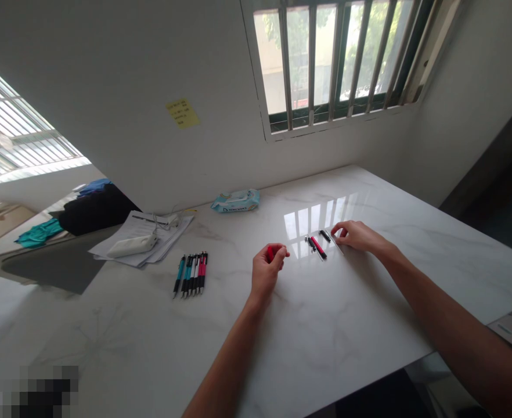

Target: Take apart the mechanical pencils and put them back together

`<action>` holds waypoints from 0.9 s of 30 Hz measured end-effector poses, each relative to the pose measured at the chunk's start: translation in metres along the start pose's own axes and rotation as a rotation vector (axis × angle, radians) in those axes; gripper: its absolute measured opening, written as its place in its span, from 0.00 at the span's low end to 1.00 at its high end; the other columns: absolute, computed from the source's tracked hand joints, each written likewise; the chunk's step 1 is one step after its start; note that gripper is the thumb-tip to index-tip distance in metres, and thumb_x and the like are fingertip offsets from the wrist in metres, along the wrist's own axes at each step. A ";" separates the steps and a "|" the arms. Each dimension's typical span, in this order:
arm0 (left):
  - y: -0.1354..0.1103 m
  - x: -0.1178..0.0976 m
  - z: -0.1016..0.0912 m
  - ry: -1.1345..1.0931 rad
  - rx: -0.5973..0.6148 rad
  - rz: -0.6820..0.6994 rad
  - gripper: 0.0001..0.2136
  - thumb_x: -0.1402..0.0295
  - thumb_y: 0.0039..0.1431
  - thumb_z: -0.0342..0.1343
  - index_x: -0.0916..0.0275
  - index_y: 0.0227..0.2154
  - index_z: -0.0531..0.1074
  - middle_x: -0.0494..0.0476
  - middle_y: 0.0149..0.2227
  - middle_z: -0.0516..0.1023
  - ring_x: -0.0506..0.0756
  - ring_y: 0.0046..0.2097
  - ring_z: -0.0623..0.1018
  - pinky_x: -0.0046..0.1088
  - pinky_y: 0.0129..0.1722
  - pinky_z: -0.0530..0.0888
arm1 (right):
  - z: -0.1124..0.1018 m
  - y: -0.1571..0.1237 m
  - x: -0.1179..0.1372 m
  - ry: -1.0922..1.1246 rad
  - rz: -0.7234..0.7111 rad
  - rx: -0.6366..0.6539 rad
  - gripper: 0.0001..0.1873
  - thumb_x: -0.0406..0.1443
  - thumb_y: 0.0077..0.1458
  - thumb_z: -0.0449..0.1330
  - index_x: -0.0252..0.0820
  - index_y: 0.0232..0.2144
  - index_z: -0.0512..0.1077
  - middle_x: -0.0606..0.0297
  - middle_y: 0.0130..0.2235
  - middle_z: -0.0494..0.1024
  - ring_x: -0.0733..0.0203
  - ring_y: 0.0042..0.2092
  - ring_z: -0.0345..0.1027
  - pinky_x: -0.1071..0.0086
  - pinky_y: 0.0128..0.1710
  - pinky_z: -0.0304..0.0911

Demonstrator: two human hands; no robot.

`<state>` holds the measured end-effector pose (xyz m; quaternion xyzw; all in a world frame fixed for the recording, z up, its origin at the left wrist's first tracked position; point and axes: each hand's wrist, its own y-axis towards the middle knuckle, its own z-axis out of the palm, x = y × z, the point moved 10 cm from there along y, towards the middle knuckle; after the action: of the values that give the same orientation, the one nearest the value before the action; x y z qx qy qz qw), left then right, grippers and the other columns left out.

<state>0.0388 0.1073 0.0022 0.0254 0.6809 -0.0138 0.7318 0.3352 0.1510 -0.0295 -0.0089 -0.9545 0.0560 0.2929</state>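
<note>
My left hand [267, 268] is closed round a red pen barrel [270, 253], most of which the fingers hide. Further right, my right hand [357, 237] rests low over the table with thumb and fingers pinched at a thin, pale rod like a pen refill [338, 246]. Between the hands lie a red and black pen part [317, 247], a short black piece [324, 235] and some small dark parts [310, 243]. To the left, several click pens [193, 275] with blue, white and red barrels lie side by side, black grips towards me.
A blue wipes pack [235, 201] lies against the wall. Papers [173, 235] with a white device [133, 245] and a cable sit at the table's back left. A yellow note [182, 113] sticks to the wall. The white marbled table [308, 342] ends at a near right edge.
</note>
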 end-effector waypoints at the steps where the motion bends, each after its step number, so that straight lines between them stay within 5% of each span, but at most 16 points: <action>1: 0.000 0.000 0.000 0.003 0.002 0.000 0.15 0.56 0.53 0.68 0.63 0.35 0.78 0.54 0.31 0.80 0.47 0.26 0.65 0.25 0.27 0.63 | 0.001 0.000 0.001 0.006 -0.006 0.012 0.15 0.36 0.56 0.65 0.49 0.46 0.82 0.60 0.42 0.84 0.56 0.38 0.76 0.70 0.34 0.63; 9: 0.000 0.000 0.002 0.013 0.011 -0.005 0.16 0.55 0.52 0.68 0.63 0.35 0.78 0.54 0.30 0.80 0.47 0.25 0.65 0.26 0.26 0.63 | 0.006 0.000 0.001 0.052 -0.015 0.068 0.17 0.36 0.55 0.64 0.49 0.48 0.82 0.62 0.39 0.83 0.62 0.30 0.74 0.70 0.32 0.63; 20: -0.001 0.006 0.011 0.030 0.100 -0.046 0.16 0.55 0.54 0.67 0.64 0.34 0.77 0.52 0.31 0.77 0.46 0.26 0.63 0.24 0.26 0.59 | 0.003 -0.002 0.005 0.028 -0.037 0.065 0.19 0.38 0.57 0.64 0.48 0.51 0.80 0.60 0.40 0.83 0.59 0.34 0.74 0.68 0.34 0.63; 23: -0.003 0.009 0.015 0.038 0.126 -0.074 0.16 0.54 0.53 0.68 0.64 0.32 0.77 0.51 0.29 0.74 0.46 0.26 0.62 0.25 0.26 0.58 | -0.012 -0.008 0.031 0.103 -0.177 -0.089 0.17 0.41 0.58 0.64 0.47 0.49 0.80 0.62 0.38 0.82 0.57 0.35 0.74 0.66 0.36 0.66; 27: -0.005 0.014 0.019 0.047 0.146 -0.115 0.17 0.53 0.51 0.69 0.64 0.31 0.78 0.49 0.27 0.71 0.46 0.26 0.62 0.25 0.26 0.57 | -0.016 -0.040 0.099 0.356 -0.544 -0.162 0.15 0.41 0.58 0.66 0.47 0.48 0.78 0.63 0.40 0.81 0.58 0.39 0.74 0.64 0.40 0.70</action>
<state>0.0581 0.1013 -0.0102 0.0397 0.6955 -0.1047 0.7097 0.2626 0.1182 0.0437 0.2132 -0.8571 -0.1028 0.4576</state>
